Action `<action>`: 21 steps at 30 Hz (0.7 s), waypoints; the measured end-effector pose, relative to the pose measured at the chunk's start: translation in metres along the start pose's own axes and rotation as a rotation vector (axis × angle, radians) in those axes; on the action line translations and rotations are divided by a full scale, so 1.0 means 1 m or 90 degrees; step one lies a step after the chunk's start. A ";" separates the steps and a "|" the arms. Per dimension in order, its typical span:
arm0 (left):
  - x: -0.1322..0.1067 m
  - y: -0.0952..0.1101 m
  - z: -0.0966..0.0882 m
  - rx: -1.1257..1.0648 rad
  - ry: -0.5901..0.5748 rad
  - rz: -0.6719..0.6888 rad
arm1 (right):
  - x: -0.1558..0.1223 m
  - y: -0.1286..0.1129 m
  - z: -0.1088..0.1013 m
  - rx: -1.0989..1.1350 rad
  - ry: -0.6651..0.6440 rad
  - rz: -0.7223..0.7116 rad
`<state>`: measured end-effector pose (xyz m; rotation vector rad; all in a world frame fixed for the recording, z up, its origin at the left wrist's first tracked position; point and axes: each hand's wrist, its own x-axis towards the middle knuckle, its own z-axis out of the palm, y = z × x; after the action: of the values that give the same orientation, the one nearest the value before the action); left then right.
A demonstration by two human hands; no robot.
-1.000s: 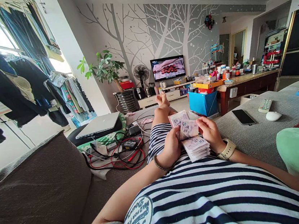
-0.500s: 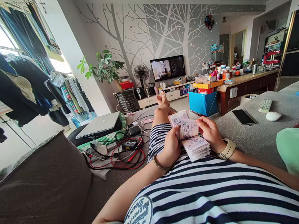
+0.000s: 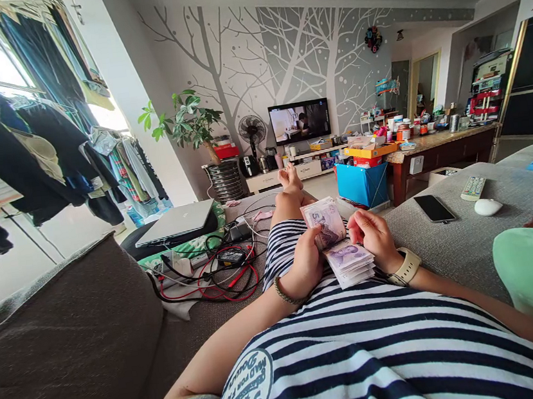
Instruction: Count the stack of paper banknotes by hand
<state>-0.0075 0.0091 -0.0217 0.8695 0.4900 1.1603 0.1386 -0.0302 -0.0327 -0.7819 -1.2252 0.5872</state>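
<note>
Purple-pink banknotes [image 3: 324, 223] are held in a bundle by my left hand [image 3: 307, 259], whose thumb presses on their face. The top note there shows a large 5. Just below, a second thick layer of notes [image 3: 350, 259] lies over my lap with a printed portrait facing up. Whether the two layers join behind my thumb, I cannot tell. My right hand [image 3: 374, 235] is beside the notes on the right, fingers curled and thumb against the fingertips, with no note showing in it. A pale watch [image 3: 407, 265] is on my right wrist.
On the sofa to the right are a phone [image 3: 434, 208], a remote control [image 3: 473, 188], a white rounded case [image 3: 487, 206] and a green cushion [image 3: 530, 270]. Tangled cables [image 3: 230, 259] and a laptop [image 3: 177, 222] lie to the left. A blue box [image 3: 362, 184] stands beyond.
My right hand has let go of the note it was pinching and curled its fingers. The lower layer now shows a portrait where it showed a 5. The television picture differs.
</note>
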 end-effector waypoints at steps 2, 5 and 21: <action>0.002 -0.001 -0.001 0.003 -0.003 0.004 | 0.001 0.000 0.000 -0.018 -0.001 -0.018; 0.001 -0.001 0.000 0.012 -0.015 0.014 | 0.004 -0.001 0.000 -0.048 0.013 -0.034; -0.017 0.008 0.003 0.052 -0.012 0.005 | 0.005 0.014 0.003 -0.096 0.063 0.010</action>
<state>-0.0164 -0.0066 -0.0151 0.9526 0.5223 1.1442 0.1374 -0.0169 -0.0400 -0.9377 -1.1826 0.4668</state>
